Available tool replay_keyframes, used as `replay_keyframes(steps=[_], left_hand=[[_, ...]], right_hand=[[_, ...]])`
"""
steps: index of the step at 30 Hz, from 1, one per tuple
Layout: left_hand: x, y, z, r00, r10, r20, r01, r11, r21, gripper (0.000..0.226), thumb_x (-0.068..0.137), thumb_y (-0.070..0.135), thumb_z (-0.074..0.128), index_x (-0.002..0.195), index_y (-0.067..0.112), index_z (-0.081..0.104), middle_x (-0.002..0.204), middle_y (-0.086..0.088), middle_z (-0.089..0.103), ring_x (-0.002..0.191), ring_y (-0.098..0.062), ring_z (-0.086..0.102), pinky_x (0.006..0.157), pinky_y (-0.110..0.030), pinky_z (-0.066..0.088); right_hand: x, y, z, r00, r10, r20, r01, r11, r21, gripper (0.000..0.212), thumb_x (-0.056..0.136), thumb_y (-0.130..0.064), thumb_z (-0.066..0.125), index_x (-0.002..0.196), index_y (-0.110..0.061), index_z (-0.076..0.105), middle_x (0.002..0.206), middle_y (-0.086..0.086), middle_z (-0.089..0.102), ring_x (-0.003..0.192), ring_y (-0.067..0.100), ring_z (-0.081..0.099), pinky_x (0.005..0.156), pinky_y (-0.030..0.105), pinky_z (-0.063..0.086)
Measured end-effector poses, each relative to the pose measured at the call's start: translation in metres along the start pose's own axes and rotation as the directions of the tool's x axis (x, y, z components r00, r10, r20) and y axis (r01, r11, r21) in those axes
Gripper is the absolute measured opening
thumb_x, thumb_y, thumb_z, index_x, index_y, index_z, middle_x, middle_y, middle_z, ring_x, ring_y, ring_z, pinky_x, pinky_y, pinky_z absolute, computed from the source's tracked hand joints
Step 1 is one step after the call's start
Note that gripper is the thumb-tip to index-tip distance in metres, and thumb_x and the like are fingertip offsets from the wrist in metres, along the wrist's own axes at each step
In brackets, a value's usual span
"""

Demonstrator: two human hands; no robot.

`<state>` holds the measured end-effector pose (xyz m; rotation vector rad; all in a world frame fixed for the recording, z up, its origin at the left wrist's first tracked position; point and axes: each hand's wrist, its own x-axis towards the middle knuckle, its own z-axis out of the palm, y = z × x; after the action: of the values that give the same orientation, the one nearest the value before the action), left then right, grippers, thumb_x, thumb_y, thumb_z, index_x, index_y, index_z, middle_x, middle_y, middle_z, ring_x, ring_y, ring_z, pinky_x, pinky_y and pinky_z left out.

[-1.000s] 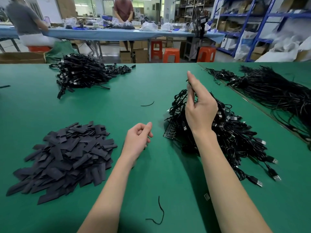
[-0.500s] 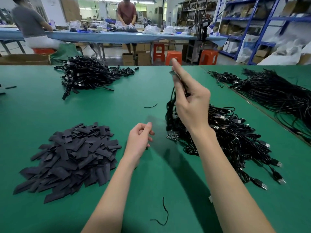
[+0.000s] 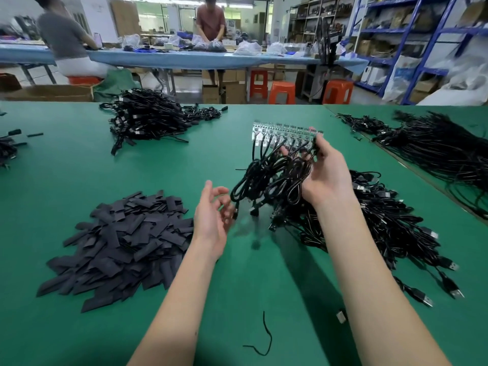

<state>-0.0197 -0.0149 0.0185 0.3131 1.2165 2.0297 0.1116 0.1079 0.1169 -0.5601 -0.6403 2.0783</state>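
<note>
Cable bundle, moved: since the earlier frames the cable bundle (image 3: 272,178) has come up off the heap and nearer to the person, and its row of metal connectors (image 3: 285,130) now shows fanned out at the top.
Right grip: the right grip (image 3: 326,167) holds the bundle, with fingers curled round the cables just under the connector row and the palm turned toward the camera.
Left grip: the left grip (image 3: 211,215) has turned palm up and opened. Its fingers are relaxed and a little blurred, and it holds nothing, close beside the hanging loops of the bundle.
Bundle position: in the air above the table (image 3: 66,167), its loops hanging over the near-left edge of the cable heap (image 3: 383,220).
Black strips: a flat pile of black strips (image 3: 121,241) lies on the table left of the left grip, apart from it.
Far pile: a second cable pile (image 3: 148,117) lies at the far left of the table.
Right side: long cables (image 3: 443,149) lie spread at the far right.
Loose wire: one short wire piece (image 3: 266,336) lies between the forearms.
</note>
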Motion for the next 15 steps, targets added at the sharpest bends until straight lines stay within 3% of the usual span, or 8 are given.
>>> replay_keyframes(steps=[4, 6, 8, 9, 11, 13, 15], left_hand=[[-0.001, 0.003, -0.006, 0.997, -0.021, 0.068, 0.019, 0.999, 0.035, 0.039, 0.102, 0.054, 0.042, 0.092, 0.018, 0.054, 0.073, 0.002, 0.04, 0.056, -0.011, 0.027, 0.049, -0.026, 0.02], [-0.001, 0.004, -0.008, 0.997, -0.069, 0.044, 0.06, 0.983, 0.173, 0.037, 0.102, 0.05, 0.045, 0.1, 0.016, 0.058, 0.067, 0.007, 0.039, 0.049, -0.007, 0.025, 0.042, -0.02, 0.016], [0.0, -0.001, -0.008, 0.998, -0.063, 0.007, 0.057, 0.942, 0.33, 0.034, 0.104, 0.041, 0.047, 0.112, 0.012, 0.062, 0.058, 0.012, 0.039, 0.044, -0.004, 0.027, 0.04, -0.019, 0.022], [0.002, -0.004, -0.009, 1.0, -0.014, 0.004, 0.012, 0.913, 0.407, 0.028, 0.105, 0.039, 0.046, 0.113, 0.018, 0.063, 0.056, 0.014, 0.038, 0.045, -0.004, 0.029, 0.044, -0.02, 0.027], [0.004, -0.006, -0.012, 0.98, 0.194, 0.044, -0.18, 0.767, 0.616, 0.022, 0.105, 0.035, 0.046, 0.097, 0.024, 0.063, 0.062, 0.016, 0.047, 0.053, -0.003, 0.04, 0.061, -0.023, 0.039], [0.004, -0.003, -0.014, 0.942, 0.312, 0.128, -0.314, 0.677, 0.666, 0.019, 0.105, 0.035, 0.048, 0.099, 0.024, 0.063, 0.086, 0.014, 0.065, 0.075, 0.005, 0.055, 0.079, -0.024, 0.044], [0.003, 0.005, -0.015, 0.971, 0.127, 0.203, -0.214, 0.839, 0.5, 0.033, 0.102, 0.046, 0.044, 0.115, 0.022, 0.062, 0.109, 0.008, 0.071, 0.102, 0.003, 0.064, 0.099, -0.031, 0.046]], right_hand=[[-0.008, 0.015, -0.007, 0.98, 0.192, -0.05, -0.194, 0.98, -0.039, 0.021, 0.103, -0.02, 0.054, 0.114, -0.003, 0.06, 0.085, 0.021, 0.076, 0.075, 0.033, 0.077, 0.054, 0.04, 0.061], [-0.009, 0.033, -0.015, 0.966, 0.249, -0.076, -0.259, 0.942, -0.214, 0.021, 0.103, -0.024, 0.054, 0.109, -0.005, 0.062, 0.08, 0.013, 0.077, 0.067, 0.024, 0.076, 0.048, 0.033, 0.058], [-0.007, 0.049, -0.02, 0.963, 0.253, -0.091, -0.269, 0.903, -0.333, 0.022, 0.102, -0.03, 0.057, 0.109, -0.01, 0.064, 0.088, 0.008, 0.075, 0.071, 0.022, 0.075, 0.057, 0.033, 0.06], [-0.005, 0.053, -0.022, 0.965, 0.244, -0.099, -0.264, 0.907, -0.328, 0.024, 0.101, -0.031, 0.058, 0.111, -0.011, 0.065, 0.094, 0.008, 0.073, 0.078, 0.024, 0.075, 0.064, 0.036, 0.061], [0.0, 0.053, -0.022, 0.972, 0.217, -0.096, -0.236, 0.926, -0.295, 0.024, 0.1, -0.031, 0.059, 0.113, -0.013, 0.068, 0.093, 0.008, 0.075, 0.08, 0.026, 0.076, 0.066, 0.039, 0.062], [0.004, 0.047, -0.022, 0.974, 0.216, -0.075, -0.228, 0.945, -0.233, 0.021, 0.101, -0.027, 0.057, 0.107, -0.013, 0.07, 0.086, 0.009, 0.077, 0.075, 0.026, 0.077, 0.061, 0.039, 0.062], [0.005, 0.043, -0.022, 0.967, 0.248, -0.061, -0.254, 0.96, -0.118, 0.021, 0.102, -0.023, 0.055, 0.11, -0.009, 0.068, 0.092, 0.016, 0.077, 0.08, 0.032, 0.077, 0.067, 0.043, 0.062]])
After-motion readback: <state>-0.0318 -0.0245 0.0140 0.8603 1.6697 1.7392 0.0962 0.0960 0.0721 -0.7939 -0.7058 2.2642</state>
